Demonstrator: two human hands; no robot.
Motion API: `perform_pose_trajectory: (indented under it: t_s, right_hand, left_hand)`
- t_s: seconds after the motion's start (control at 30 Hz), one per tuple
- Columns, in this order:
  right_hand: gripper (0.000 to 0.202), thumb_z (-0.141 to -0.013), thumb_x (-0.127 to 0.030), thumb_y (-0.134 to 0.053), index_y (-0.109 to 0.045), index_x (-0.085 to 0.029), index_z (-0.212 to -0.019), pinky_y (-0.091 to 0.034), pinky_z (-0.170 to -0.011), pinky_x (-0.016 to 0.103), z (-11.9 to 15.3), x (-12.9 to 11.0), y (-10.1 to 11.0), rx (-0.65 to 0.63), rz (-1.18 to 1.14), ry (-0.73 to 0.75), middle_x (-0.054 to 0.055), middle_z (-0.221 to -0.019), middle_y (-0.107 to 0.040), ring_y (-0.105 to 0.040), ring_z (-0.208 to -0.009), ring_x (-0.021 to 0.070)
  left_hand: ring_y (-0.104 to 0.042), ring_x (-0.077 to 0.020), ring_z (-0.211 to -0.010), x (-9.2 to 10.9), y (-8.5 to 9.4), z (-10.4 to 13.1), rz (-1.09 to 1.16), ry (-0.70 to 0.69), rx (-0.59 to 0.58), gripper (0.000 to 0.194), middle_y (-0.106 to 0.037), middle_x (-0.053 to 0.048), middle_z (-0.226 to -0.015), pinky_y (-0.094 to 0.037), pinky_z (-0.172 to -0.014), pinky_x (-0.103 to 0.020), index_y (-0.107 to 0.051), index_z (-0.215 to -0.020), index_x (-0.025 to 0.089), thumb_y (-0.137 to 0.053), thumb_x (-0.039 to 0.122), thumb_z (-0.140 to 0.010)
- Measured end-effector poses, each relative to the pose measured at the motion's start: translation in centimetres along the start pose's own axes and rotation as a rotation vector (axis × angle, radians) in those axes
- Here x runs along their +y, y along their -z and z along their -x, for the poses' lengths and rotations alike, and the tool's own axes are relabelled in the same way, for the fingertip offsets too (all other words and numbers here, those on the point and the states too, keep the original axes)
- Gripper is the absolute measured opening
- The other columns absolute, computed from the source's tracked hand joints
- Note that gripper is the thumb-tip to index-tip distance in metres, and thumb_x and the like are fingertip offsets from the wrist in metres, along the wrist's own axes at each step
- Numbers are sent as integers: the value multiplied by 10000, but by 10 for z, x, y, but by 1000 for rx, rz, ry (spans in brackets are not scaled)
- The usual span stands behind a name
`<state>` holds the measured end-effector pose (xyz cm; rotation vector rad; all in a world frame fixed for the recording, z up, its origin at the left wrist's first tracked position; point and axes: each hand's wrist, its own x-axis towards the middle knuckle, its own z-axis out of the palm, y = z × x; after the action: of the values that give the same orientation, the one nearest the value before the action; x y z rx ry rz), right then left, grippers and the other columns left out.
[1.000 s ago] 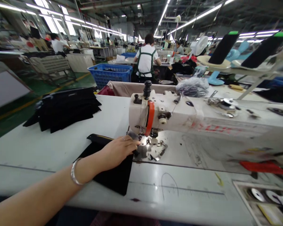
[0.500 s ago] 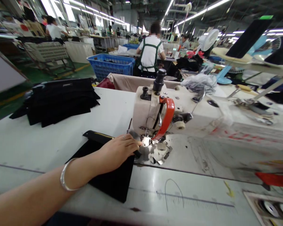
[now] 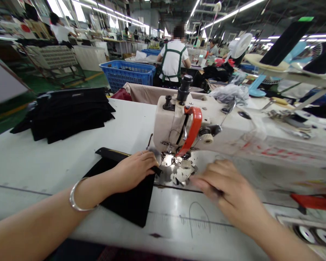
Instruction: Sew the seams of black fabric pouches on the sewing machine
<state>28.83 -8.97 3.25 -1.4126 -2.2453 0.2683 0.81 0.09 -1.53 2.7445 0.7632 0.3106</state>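
My left hand (image 3: pixel 137 168), with a ring and a silver bangle, is closed on the upper right edge of a black fabric piece (image 3: pixel 130 206), just left of the needle area. A folded strip with a yellowish line (image 3: pixel 112 154) runs along the fabric's top edge. The white sewing machine (image 3: pixel 168 123) with its orange lever guard (image 3: pixel 192 127) stands beyond my fingers. My right hand (image 3: pixel 222 188), blurred, is right of the needle plate with its fingers curled; a small dark thing shows at its fingers, too unclear to name.
A stack of black fabric pieces (image 3: pixel 70 112) lies at the table's far left. Behind the machine are a blue basket (image 3: pixel 127 76) and a seated person (image 3: pixel 174 59). Thread cones (image 3: pixel 285 43) stand at the upper right, bobbins (image 3: pixel 306 233) at the lower right.
My right hand has come into view at the right of the needle area. My left hand has shifted slightly left, away from the presser foot, still on the black fabric.
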Motion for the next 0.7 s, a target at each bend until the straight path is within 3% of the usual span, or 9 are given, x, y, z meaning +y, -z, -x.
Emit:
perform_pose_trajectory:
  t_s: [0.17, 0.33, 0.53, 0.7]
  right_hand:
    - [116, -864, -213, -648, -736, -196, -792, -480, -719, 305, -61, 3, -64, -6, -130, -195, 51, -758, -721, -667, -772, 213]
    - [134, -868, -202, -627, -740, -192, -797, -515, -684, 293, -68, 14, -91, -1, -130, -261, 46, -764, -740, -689, -775, 220]
    - [201, -862, -151, -589, -710, -206, -711, -518, -688, 255, -70, 17, -100, -24, -98, -285, 20, -759, -737, -695, -808, 195]
    - [160, -810, -152, -599, -692, -193, -686, -455, -586, 261, -64, 17, -67, -72, 78, -328, 48, -680, -705, -669, -707, 217]
  left_hand:
    - [-596, -238, -1015, 0, -1, 0, 5, 8, -20, 193, -650, -110, -1076, -457, -967, -370, -627, -1052, 137, -448, 161, -983]
    - [-573, -243, -1103, -5, -3, 0, 20, 0, -37, 212, -655, -100, -1120, -401, -1044, -386, -630, -1094, 148, -453, 165, -979]
    - [-562, -255, -1124, -4, -6, -1, 123, 44, -35, 229, -656, -115, -1133, -382, -1064, -417, -643, -1070, 145, -442, 195, -973]
    - [-591, -250, -1047, -8, 2, 1, 245, 145, 8, 223, -660, -108, -1083, -421, -1011, -401, -662, -1018, 158, -466, 211, -927]
